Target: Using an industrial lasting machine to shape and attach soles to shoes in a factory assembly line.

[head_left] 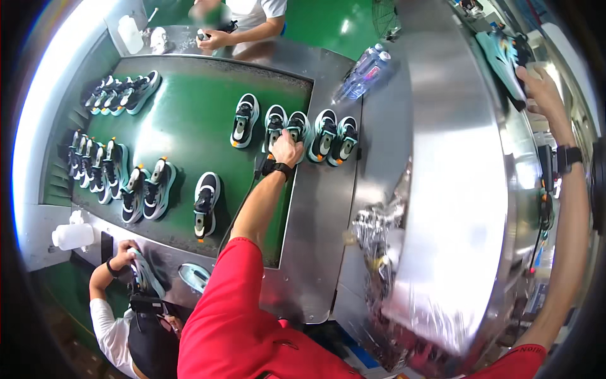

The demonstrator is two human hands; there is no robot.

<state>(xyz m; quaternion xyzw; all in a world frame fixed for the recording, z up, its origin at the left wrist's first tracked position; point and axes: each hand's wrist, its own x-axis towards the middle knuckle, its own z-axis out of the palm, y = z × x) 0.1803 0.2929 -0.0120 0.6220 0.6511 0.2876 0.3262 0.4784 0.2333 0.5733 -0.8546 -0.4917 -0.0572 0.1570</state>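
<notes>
My left hand [287, 150] reaches onto the green belt's right side, with its fingers closed over the heel ends of two sneakers. The left sneaker [274, 120] and the right sneaker [298, 120] of this pair are black and white with mint soles. Another pair, a near sneaker [324, 136] and a far-right sneaker [344, 142], stands beside it on the metal edge. At the upper right my right hand [541, 95] is closed around the heel of a mint-coloured sneaker [500, 63]. That sneaker is raised, near the metal machine.
A green conveyor belt [183, 132] carries several more sneakers in rows. Water bottles [366, 74] stand on the metal ledge. Crumpled clear plastic [379, 234] lies beside the shiny metal housing [451, 189]. Two co-workers handle things, one across the belt and one at the lower left.
</notes>
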